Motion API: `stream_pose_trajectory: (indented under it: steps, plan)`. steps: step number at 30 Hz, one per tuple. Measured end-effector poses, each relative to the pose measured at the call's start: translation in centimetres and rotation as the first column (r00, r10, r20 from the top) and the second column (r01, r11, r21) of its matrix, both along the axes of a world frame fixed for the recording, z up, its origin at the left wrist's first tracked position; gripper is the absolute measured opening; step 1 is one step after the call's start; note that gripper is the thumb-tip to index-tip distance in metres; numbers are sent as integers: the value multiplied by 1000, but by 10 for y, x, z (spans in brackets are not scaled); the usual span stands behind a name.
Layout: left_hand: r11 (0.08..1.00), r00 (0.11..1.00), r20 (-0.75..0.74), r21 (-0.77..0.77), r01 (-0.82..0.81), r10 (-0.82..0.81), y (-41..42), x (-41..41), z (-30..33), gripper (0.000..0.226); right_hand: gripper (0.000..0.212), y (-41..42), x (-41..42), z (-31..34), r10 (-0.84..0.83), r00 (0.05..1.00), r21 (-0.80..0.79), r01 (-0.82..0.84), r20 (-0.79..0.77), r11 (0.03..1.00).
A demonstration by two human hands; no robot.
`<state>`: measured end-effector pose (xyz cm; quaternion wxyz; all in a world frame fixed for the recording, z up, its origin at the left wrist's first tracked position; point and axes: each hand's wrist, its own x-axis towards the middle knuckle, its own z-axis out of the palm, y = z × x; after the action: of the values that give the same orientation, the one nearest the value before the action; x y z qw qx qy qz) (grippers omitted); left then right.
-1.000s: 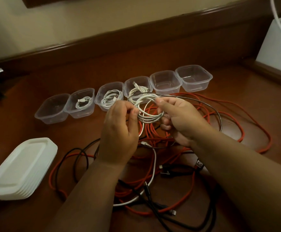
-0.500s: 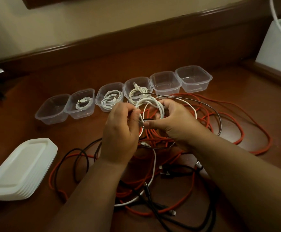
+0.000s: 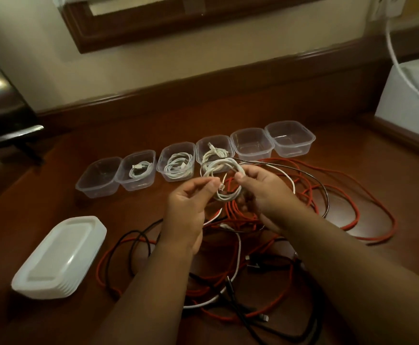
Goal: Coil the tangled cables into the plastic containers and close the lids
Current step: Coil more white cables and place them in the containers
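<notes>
White cable coil (image 3: 218,180) hangs above the wooden table (image 3: 54,195), held between both hands in front of the row of containers. Far left of the grip, near the table's front edge, sits a stack of white lids (image 3: 58,257). Beyond it and left of the coil, the row of six clear containers begins: the first container (image 3: 97,176) holds nothing visible, the second container (image 3: 137,171) holds a small white cable with a plug showing, and the third container (image 3: 177,164) holds a looser white coil. The left hand (image 3: 188,210) is just left of the coil, thumb and forefinger pressed together, pinching the cable's end where a small connector shows at the fingertips. Directly behind the coil stands the fourth container (image 3: 214,149), with a white cable bunched inside and a plug sticking up. The right hand (image 3: 260,192) holds the coil's right side, thumb and fingers curled around the loops. Beneath and around both hands lies the tangle of cables (image 3: 240,270), red, black and white strands crossing on the table. Behind and right of the grip, the fifth container (image 3: 252,144) and sixth container (image 3: 290,138) stand open. Long red loops (image 3: 367,207) spread out to the right of the right hand. A white box (image 3: 410,100) sits at the far right edge.
</notes>
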<state>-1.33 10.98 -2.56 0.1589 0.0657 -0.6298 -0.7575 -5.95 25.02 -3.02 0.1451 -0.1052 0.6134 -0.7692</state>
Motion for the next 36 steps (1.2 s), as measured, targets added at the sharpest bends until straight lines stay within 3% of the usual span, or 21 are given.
stream_pose_trajectory:
  steps: [3,5,8,10,14,18,20,24,27,30,33,36]
  plan:
    - [994,1000,-1,-104,-20,20,-15,1,7,22,15,-4,6,12,-19,980,263,72,-200,962]
    - [956,995,-68,-277,-92,76,-26,5,11,27,12,-10,10,20,5,948,368,118,-318,922]
    - [770,967,-195,-587,-250,166,-46,12,17,36,13,-31,18,31,52,888,463,187,-456,866]
    - [753,952,-211,-582,-306,224,-62,18,21,41,11,-48,22,38,78,870,488,197,-487,850]
    - [873,950,-91,-376,-310,298,-95,26,28,36,8,-83,20,49,144,904,474,73,-404,877]
    - [894,940,-3,-307,-327,342,-141,22,25,30,32,-113,6,46,252,906,525,-40,-339,850]
    - [895,928,27,-279,-349,371,-169,13,22,28,38,-125,-4,38,335,874,654,-26,-353,756]
    - [852,865,88,-250,-461,494,-220,-17,17,26,50,-146,-24,14,576,759,931,106,-302,349]
    - [830,831,115,-216,-514,545,-244,-41,14,27,49,-153,-36,-5,674,695,966,141,-251,214]
    - [814,833,113,-318,-486,542,-256,-67,7,30,52,-157,-45,-24,724,637,964,156,-263,213]
    - [797,861,87,-434,-420,501,-264,-93,3,28,60,-159,-50,-39,712,619,941,165,-332,295]
    - [705,822,54,-548,-450,566,-281,-113,5,24,59,-160,-53,-48,706,576,910,213,-412,357]
